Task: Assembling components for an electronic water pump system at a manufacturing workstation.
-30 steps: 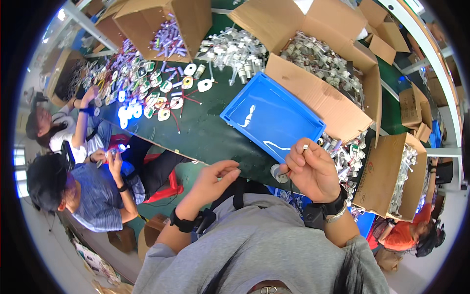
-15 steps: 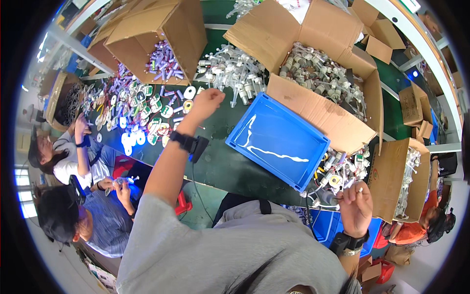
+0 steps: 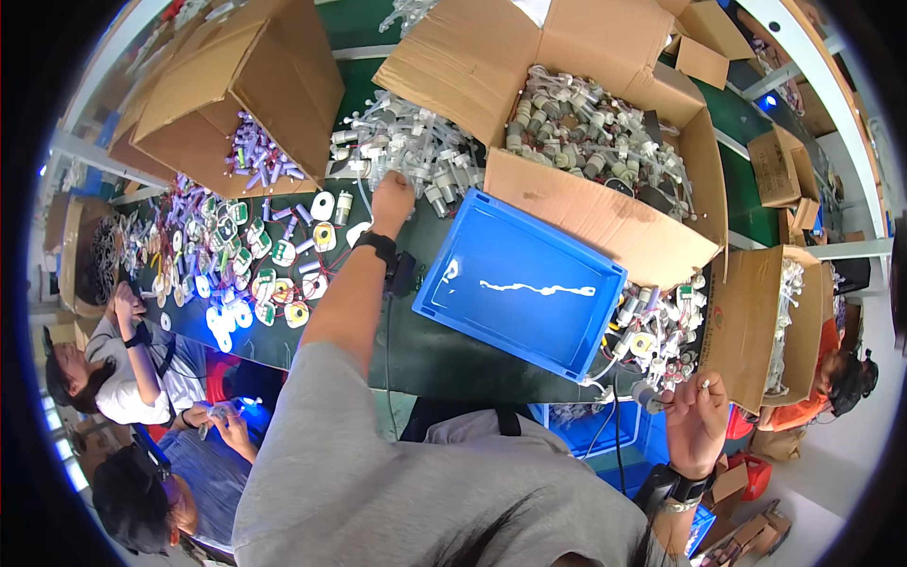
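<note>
My left hand (image 3: 393, 203) reaches over the table into a pile of clear plastic parts with grey cylinders (image 3: 416, 142). Its fingers are curled in at the pile's near edge, and what they grip, if anything, is hidden. Low on the right, my right hand (image 3: 697, 425) is closed on a small motor assembly: a grey cylinder (image 3: 647, 397) sticks out to the left of the fingers. A small white tip shows above the fingertips. Between both hands lies a blue plastic tray (image 3: 518, 326) with a whitish streak on its bottom.
An open carton (image 3: 567, 194) of similar motor parts stands behind the tray. Purple cells, circuit boards and white discs (image 3: 283, 252) spread leftward by another carton (image 3: 274, 85). Wired parts (image 3: 652, 331) lie right of the tray. Co-workers sit at left and right; blue bins (image 3: 586, 430) stand below.
My left hand has moved from beside the pile onto its near edge. My right hand still holds the motor assembly. The whole view has shifted slightly.
</note>
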The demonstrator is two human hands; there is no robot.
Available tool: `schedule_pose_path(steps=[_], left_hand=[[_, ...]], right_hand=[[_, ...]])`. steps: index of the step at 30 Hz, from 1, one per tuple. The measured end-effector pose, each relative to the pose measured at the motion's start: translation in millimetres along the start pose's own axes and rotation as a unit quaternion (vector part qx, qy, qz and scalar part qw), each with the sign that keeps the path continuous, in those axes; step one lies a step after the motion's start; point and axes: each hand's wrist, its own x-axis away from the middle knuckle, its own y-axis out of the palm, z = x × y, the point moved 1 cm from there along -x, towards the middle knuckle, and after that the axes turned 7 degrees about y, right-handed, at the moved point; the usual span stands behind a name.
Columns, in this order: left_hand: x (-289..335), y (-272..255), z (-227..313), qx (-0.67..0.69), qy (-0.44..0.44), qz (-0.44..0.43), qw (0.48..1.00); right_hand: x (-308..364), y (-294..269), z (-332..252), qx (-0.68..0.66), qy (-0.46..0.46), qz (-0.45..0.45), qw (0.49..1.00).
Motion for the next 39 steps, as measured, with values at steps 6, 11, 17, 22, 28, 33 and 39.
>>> schedule_pose_path(steps=[6,11,17,22,28,33,39], left_hand=[[8,-50,1,0.065,0.010,0.069,0.995],[38,-109,28,0.322,-0.010,0.115,0.940],[107,-156,81,0.345,0.031,0.116,0.931],[189,-182,169,0.331,0.140,0.057,0.931],[261,-170,264,0.470,0.271,-0.034,0.839],[285,-113,308,0.561,0.158,-0.211,0.785],[326,-87,346,0.583,0.101,-0.305,0.746]], right_hand=[[-1,-1,-5,-0.016,-0.002,-0.004,1.000],[-7,3,-3,-0.035,0.026,-0.044,0.998],[-9,10,-9,-0.073,0.060,-0.104,0.990],[-10,26,-29,-0.129,0.097,-0.209,0.964],[8,27,-62,-0.278,0.122,-0.256,0.918],[37,9,-76,-0.312,0.141,-0.281,0.897],[48,-11,-76,-0.296,0.113,-0.268,0.910]])
